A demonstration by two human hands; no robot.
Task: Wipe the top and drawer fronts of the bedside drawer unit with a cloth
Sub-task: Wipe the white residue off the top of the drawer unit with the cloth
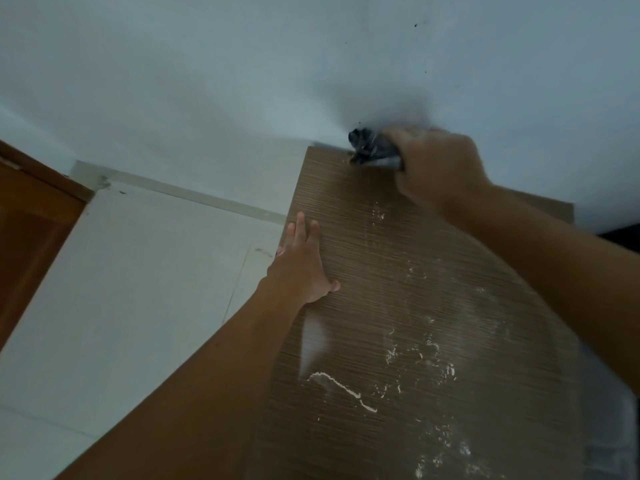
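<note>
At the far edge of the drawer unit's top (398, 258), close against the white wall (242, 81), a dark bunched cloth (369, 148) is held by the right hand (440, 168), whose fingers are closed around it; the picture is blurred there, so the exact grip cannot be told. The left hand (304, 261) is laid flat on the left edge of the wood-grain top, fingers stretched out and close together, thumb spread aside, nothing grasped. White smears and crumbs (426, 355) are scattered over the near half of the surface, well apart from the cloth, so the top is judged only partly wiped, and the drawer fronts, which are not in view, cannot be judged. Several risks are suggested. Residue could be pushed off the back edge into the gap at the wall, or off the left side onto the pale floor (121, 289), if strokes are run outward. The wall could be marked by the dark cloth if it is rubbed against it. Smears could be spread rather than lifted if the cloth is not refolded.
</note>
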